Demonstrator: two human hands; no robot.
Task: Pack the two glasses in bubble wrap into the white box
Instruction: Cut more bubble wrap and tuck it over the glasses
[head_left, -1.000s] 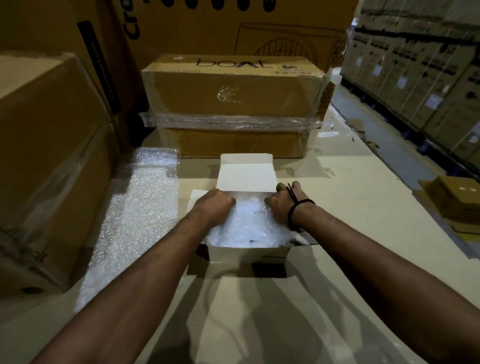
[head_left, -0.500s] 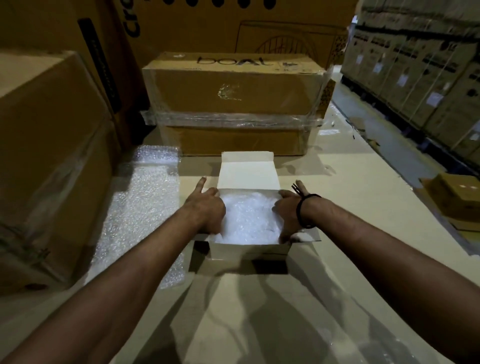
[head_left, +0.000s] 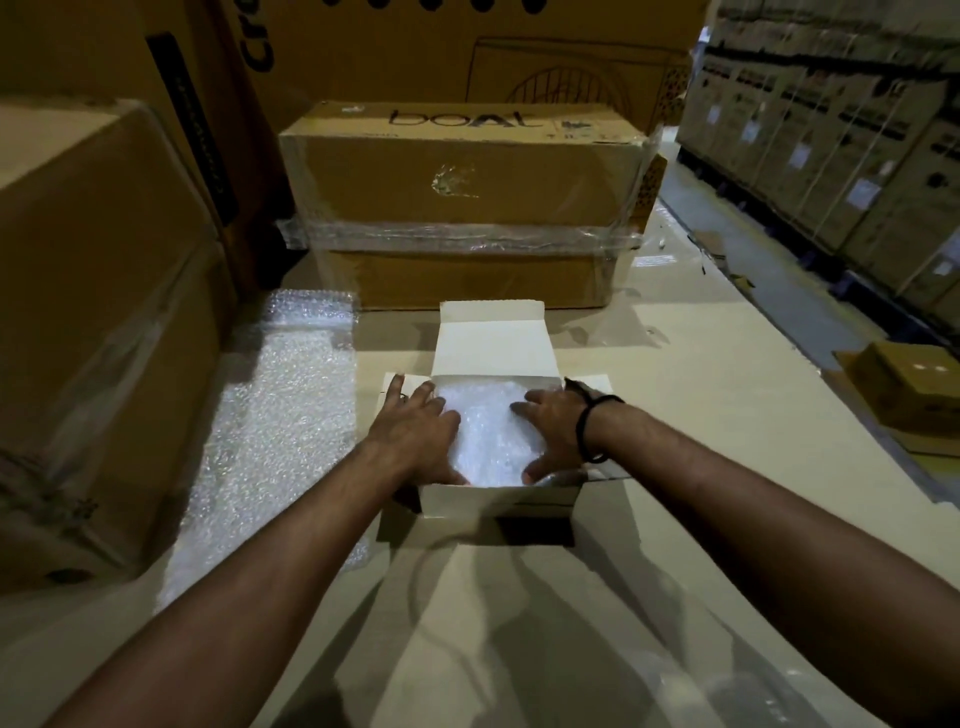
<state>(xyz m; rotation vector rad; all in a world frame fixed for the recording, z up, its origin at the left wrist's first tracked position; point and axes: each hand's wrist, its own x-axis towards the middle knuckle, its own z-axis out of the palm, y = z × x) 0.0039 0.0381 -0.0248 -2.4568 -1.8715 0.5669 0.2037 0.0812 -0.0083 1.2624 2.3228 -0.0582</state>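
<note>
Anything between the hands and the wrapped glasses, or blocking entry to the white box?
Nothing visible: the left hand and right hand press directly on the bubble wrap, already inside the open box; lid folded back.

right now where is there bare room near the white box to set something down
Best: bare tabletop right of the white box, out to the table's edge. Also the near stretch in front of the box. Crowded: the bubble wrap sheet covers the left, up to the big carton; left hand and right hand press the wrapped bundle in the box.

Dim; wide-angle bowing at edges; soft focus.
</note>
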